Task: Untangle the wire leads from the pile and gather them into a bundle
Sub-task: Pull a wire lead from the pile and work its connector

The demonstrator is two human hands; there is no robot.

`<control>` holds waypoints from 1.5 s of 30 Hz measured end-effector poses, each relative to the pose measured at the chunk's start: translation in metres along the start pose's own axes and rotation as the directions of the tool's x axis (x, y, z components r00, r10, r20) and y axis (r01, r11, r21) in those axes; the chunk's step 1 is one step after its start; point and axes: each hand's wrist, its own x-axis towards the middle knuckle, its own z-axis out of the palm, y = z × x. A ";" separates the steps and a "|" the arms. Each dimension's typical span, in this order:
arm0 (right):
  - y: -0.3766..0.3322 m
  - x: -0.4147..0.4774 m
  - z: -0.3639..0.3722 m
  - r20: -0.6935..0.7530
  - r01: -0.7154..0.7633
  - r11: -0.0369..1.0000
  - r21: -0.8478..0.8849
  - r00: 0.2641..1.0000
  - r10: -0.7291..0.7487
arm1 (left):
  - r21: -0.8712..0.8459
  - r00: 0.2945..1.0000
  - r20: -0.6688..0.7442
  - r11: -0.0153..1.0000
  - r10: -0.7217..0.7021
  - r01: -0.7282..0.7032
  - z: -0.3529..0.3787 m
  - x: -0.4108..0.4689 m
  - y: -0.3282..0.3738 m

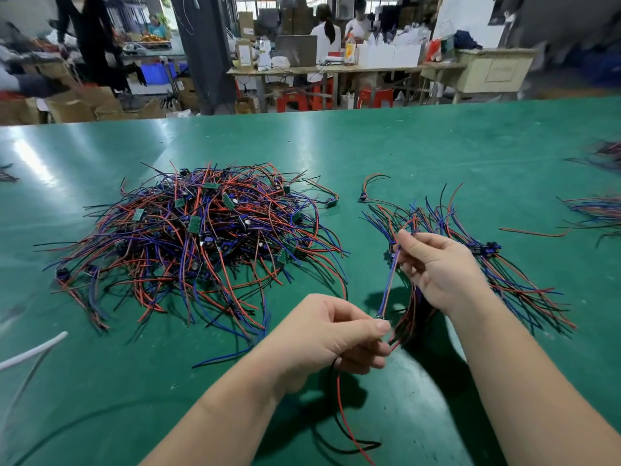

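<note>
Head view, and here is the big tangled pile of thin red, blue and black plastic-coated wire leads (195, 237), small green circuit boards dotted through it, heaped left of centre on the glossy green table mat (437, 146). To the right lies the gathered bundle of matching leads (504, 274), roughly side by side, fanned out at both ends, and partly hidden behind the right hand (440, 270). Between the two hands runs one slim blue-and-red lead (388, 284), pulled straight and raised above the mat. The right hand's thumb and forefinger pinch its upper end, other fingers loosely curled. The left hand (329, 338) pinches its lower end, thumb pressed onto curled fingers, and long red and black tails (342, 408) droop from that grip down to the mat. One stray curled lead (369, 186) sits between pile and bundle, a loose red wire (534, 233) lies further right, more wire heaps (598, 210) blur at the right edge, and a smooth white cable (30, 354) crosses at the left edge.
</note>
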 end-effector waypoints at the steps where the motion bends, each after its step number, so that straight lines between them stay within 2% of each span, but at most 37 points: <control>1: -0.001 0.001 -0.002 -0.014 -0.004 1.000 0.019 1.000 0.005 | 0.004 1.000 0.005 1.000 -0.001 0.001 0.002 0.000 -0.001; 3: -0.001 0.001 -0.003 -0.017 -0.026 0.999 0.035 1.000 0.026 | 0.025 1.000 -0.010 1.000 0.015 -0.015 0.003 0.000 -0.001; 6: -0.003 0.003 -0.002 -0.048 -0.065 0.997 0.031 0.997 0.066 | 0.153 0.997 -0.047 0.986 0.068 -0.060 -0.003 -0.001 0.002; 9: -0.005 0.006 -0.003 -0.073 -0.123 0.991 0.054 0.989 0.127 | 0.221 0.996 -0.005 0.971 0.090 -0.087 -0.009 -0.004 0.005; 11: -0.006 0.007 -0.005 -0.035 -0.193 0.978 0.074 0.980 0.196 | 0.216 0.996 0.060 0.973 0.072 -0.084 -0.009 -0.006 0.005; 14: -0.006 0.006 -0.005 0.067 -0.282 0.956 0.077 0.959 0.277 | 0.180 0.986 0.162 0.982 0.028 -0.058 -0.007 -0.006 0.003; 17: -0.005 0.005 -0.003 0.082 -0.285 0.948 0.141 0.958 0.276 | 0.128 0.975 0.217 0.989 0.039 -0.068 -0.007 -0.007 0.003; 19: -0.003 0.007 0.001 0.086 -0.281 0.949 0.144 0.959 0.271 | 0.013 0.964 0.252 0.996 0.084 -0.090 -0.008 -0.008 0.004; 21: 0.001 0.006 0.004 0.093 -0.283 0.958 0.043 0.956 0.278 | -0.152 0.958 0.253 0.984 0.133 -0.097 -0.009 -0.007 0.006; 23: 0.006 -0.001 0.007 0.178 -0.254 0.960 -0.122 0.945 0.273 | -0.292 0.961 0.211 0.950 0.179 -0.113 -0.010 -0.006 0.009; 25: 0.010 -0.009 0.009 0.354 -0.180 0.956 -0.233 0.900 0.255 | -0.405 0.967 0.131 0.902 0.218 -0.148 -0.009 -0.003 0.012; 27: 0.013 -0.017 0.011 0.537 -0.114 0.963 -0.242 0.811 0.231 | -0.471 0.965 -0.008 0.850 0.263 -0.236 -0.008 0.000 0.016; 30: 0.012 -0.026 0.016 0.670 -0.070 0.991 -0.116 0.730 0.130 | -0.472 0.926 -0.202 0.797 0.318 -0.376 -0.011 0.002 0.016; 33: 0.013 -0.031 0.022 0.695 -0.092 0.995 0.033 0.718 0.044 | -0.331 0.858 -0.320 0.801 0.401 -0.498 -0.012 0.006 0.012; 35: 0.015 -0.034 0.026 0.688 -0.094 0.993 0.068 0.725 0.022 | -0.055 0.765 -0.370 0.809 0.527 -0.585 -0.013 0.008 0.007; 37: 0.018 -0.035 0.029 0.655 -0.124 0.985 0.118 0.756 0.017 | 0.247 0.666 -0.321 0.738 0.674 -0.628 -0.012 0.009 0.002; 39: 0.018 -0.034 0.031 0.603 -0.153 0.972 0.178 0.797 0.015 | 0.417 0.607 -0.308 0.678 0.732 -0.606 -0.013 0.009 -0.002; 42: 0.012 -0.034 0.034 0.524 -0.136 0.971 0.195 0.852 0.014 | 0.626 0.555 -0.277 0.586 0.784 -0.515 -0.016 0.011 -0.006; 44: 0.009 -0.032 0.031 0.502 -0.147 0.970 0.192 0.864 0.032 | 0.665 0.572 -0.240 0.562 0.785 -0.492 -0.016 0.012 -0.006; 45: 0.008 -0.032 0.030 0.502 -0.153 0.969 0.192 0.864 0.038 | 0.638 0.585 -0.254 0.588 0.770 -0.497 -0.015 0.012 -0.006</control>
